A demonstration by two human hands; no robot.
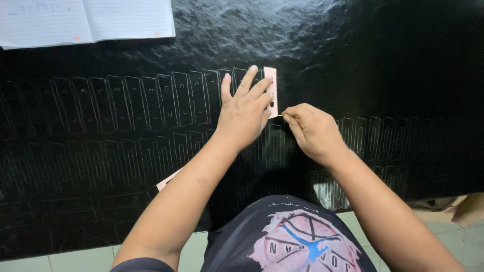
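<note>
Notebook (85, 22) sat open up at my eleven o'clock, lined pages flat on the black sheet (393, 65), well clear of the action. Across from it, rows of pale traced outlines (131, 103) ran along the sheet, tall narrow shapes side by side, one band above another, stretching from my nine o'clock towards the middle. A small pink corner (168, 180) poked out from under my left forearm, low at about eight o'clock; what it belonged to, I couldn't tell.

Then the centre, twelve o'clock, where it all came together. My left hand (245, 115) lay spread and flat, palm down, fingers fanned and pressing on the pink template (271, 90), a narrow upright card whose right edge showed just past my fingertips. Right beside it, touching distance, my right hand (315, 132) was curled closed in a pinch, thumb and forefinger gripping a thin marking tool (291, 116). Its tip sat at the template's lower right edge, just beside my left fingers. Only a short yellowish sliver of that tool showed, so its kind stayed unclear.

Further along, towards two and three o'clock, more traced outlines (383, 133) carried on across the sheet. Pale floor tiles (443, 226) showed at four o'clock, past the sheet's edge.
</note>
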